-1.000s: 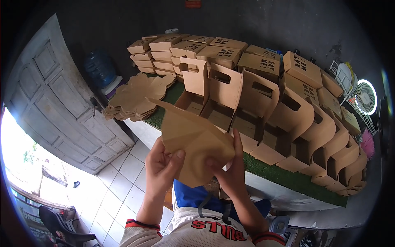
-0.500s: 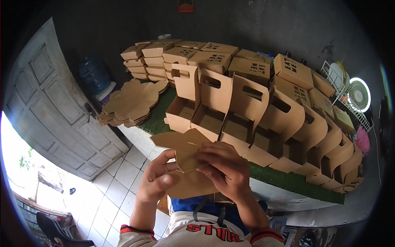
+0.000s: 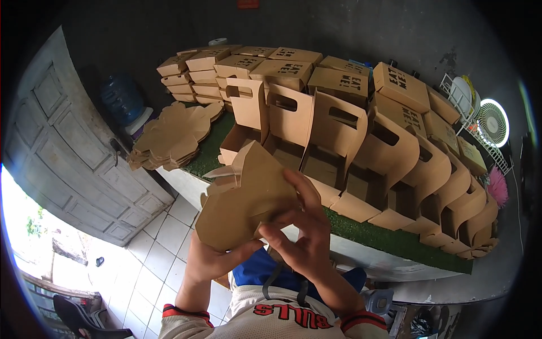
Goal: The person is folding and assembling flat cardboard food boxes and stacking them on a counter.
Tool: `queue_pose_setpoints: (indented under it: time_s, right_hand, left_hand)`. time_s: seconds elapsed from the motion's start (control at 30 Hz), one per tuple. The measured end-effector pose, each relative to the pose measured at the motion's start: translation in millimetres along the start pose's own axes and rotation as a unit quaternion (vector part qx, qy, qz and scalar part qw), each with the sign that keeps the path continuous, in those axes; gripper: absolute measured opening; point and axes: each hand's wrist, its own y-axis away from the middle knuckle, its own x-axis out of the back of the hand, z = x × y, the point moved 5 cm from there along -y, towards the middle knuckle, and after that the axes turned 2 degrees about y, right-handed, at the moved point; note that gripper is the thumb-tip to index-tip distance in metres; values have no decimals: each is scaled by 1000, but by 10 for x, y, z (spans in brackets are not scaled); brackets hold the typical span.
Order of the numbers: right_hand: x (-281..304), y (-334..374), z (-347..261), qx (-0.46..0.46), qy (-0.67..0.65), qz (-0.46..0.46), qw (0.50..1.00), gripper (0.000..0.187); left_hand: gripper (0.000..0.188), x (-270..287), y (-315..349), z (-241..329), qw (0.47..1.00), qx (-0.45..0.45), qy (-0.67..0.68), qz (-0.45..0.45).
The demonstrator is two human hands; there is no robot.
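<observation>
Between my two hands is a brown cardboard box blank (image 3: 248, 198), partly folded, with flaps standing up along its far left edge. My left hand (image 3: 217, 257) grips its lower left side, thumb along the near edge and the other fingers hidden behind the board. At the right side, my right hand (image 3: 302, 226) pinches the near corner, its fingers bent against the surface. Just beyond the blank stands a row of open cardboard boxes with raised handle lids (image 3: 291, 110). A pile of flat cardboard blanks (image 3: 172, 133) lies to the left.
Closed, printed cardboard boxes (image 3: 282, 70) are stacked behind the row, on a table with a green mat (image 3: 406, 248). A dish rack (image 3: 480, 135), a fan (image 3: 493, 122) and a pink flower (image 3: 497, 186) are at right. Left are a blue water jug (image 3: 121, 99) and a door (image 3: 73, 135).
The blank has been turned and tilted up, so a broad face now shows. It has risen slightly, and my right hand has shifted to its near right corner.
</observation>
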Motion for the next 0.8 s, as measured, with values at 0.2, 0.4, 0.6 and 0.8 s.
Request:
queue_pose_setpoints:
  time_s: [0.2, 0.4, 0.6, 0.8]
  right_hand:
    - [20, -55, 25, -36, -11, -32, 999, 17]
    - [35, -54, 50, -27, -3, -54, 998, 15]
    - [34, -4, 105, -51, -46, -60, 996, 16]
    - [-1, 52, 167, -128, -154, 11, 980, 23]
  left_hand:
    - [76, -89, -58, 18, 998, -51, 35, -9]
    - [77, -80, -20, -78, 999, -41, 29, -13]
    - [74, -99, -23, -49, 999, -42, -1, -17]
    - [71, -120, 8, -53, 996, 55, 9, 68]
